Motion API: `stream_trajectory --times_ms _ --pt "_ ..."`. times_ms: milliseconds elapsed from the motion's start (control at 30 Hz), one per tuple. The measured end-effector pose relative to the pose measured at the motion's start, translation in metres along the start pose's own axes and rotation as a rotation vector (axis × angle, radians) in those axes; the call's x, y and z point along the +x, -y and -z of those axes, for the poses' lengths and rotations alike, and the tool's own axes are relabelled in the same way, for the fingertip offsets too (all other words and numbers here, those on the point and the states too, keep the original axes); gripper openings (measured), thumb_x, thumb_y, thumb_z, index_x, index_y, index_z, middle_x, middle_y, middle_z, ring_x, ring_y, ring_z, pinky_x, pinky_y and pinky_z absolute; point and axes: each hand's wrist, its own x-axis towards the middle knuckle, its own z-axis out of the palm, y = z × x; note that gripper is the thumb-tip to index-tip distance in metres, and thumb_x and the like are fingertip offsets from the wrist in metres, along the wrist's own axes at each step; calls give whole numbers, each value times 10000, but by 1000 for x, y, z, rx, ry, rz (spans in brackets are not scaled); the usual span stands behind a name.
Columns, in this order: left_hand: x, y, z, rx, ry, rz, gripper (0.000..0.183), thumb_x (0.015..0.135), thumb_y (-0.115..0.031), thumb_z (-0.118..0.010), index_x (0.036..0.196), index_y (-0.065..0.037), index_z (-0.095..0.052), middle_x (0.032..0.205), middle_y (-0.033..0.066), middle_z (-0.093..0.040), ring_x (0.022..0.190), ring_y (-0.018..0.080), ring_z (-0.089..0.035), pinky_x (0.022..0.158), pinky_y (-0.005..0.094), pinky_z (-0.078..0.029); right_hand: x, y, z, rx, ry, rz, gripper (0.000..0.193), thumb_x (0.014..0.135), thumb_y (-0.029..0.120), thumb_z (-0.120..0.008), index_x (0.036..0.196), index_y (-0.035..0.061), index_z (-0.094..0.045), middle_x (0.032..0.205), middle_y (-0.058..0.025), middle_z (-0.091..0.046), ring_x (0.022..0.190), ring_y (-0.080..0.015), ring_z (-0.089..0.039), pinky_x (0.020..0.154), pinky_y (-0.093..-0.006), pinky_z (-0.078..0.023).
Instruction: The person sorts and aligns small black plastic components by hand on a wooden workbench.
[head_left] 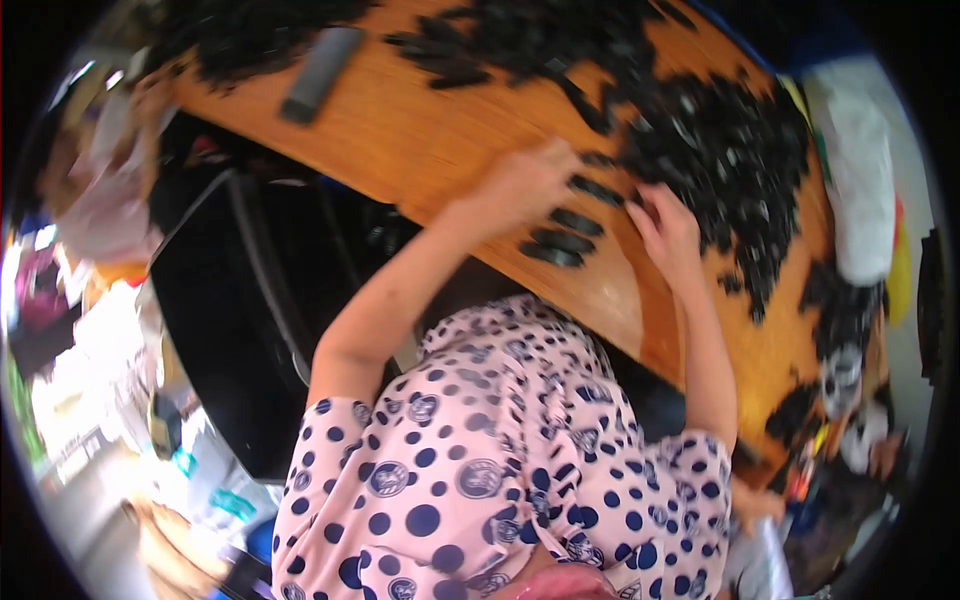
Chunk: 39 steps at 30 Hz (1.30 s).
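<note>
Several small, dark, elongated pieces (577, 222) lie in a slanting row on the orange-brown wooden table. To the left of the row's far end is my left hand (540, 182), its fingers bent and blurred by motion beside the dark pieces; whether it holds one is hidden. On the other side, my right hand (670, 228) has its thumb and fingers curled close together at the end of one dark piece (598, 190). What lies between those fingertips is too small to make out. A large heap of similar black pieces (715, 150) spreads just beyond my right hand.
More black pieces (540, 40) are piled along the table's far side. A dark grey block (322, 75) lies at the far left of the table (420, 130). White plastic wrapping (855, 170) stands past the right edge. Another person (105, 180) is at the far left.
</note>
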Motion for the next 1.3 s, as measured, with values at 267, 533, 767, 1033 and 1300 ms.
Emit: stream_trajectory --times_ms 267,533,767,1033,1300 --pt "18 78 28 -66 71 2 172 853 -143 -719 973 -34 -664 941 98 -589 841 312 -646 724 407 -523 66 3 -64 -42 -20 127 185 885 168 -708 980 50 -604 907 -122 -678 796 -344 -673 652 -414 -534" --pt "15 69 24 -131 85 67 154 841 -84 -727 974 -16 -689 915 82 -612 796 271 -635 707 369 -513 58 -16 -34 -52 56 127 206 870 141 -734 1007 31 -626 885 -127 -692 763 -338 -686 651 -390 -554" --pt "22 62 21 -133 113 60 160 830 -59 -733 975 -7 -690 901 75 -625 788 263 -644 685 358 -515 54 -15 -33 20 128 106 190 895 179 -704 978 51 -591 888 -114 -679 781 -336 -677 640 -430 -534" --pt "22 58 11 -181 111 10 170 821 -21 -730 984 3 -687 882 95 -628 769 271 -637 672 356 -513 56 -6 -46 -6 185 169 220 892 184 -710 897 37 -547 855 -126 -668 790 -351 -685 645 -446 -555" --pt "21 60 30 -169 187 80 191 833 -70 -739 1008 -16 -685 884 110 -632 757 264 -635 678 361 -512 87 7 -41 48 241 231 215 866 98 -687 1041 13 -596 938 -151 -619 845 -370 -648 724 -434 -555"
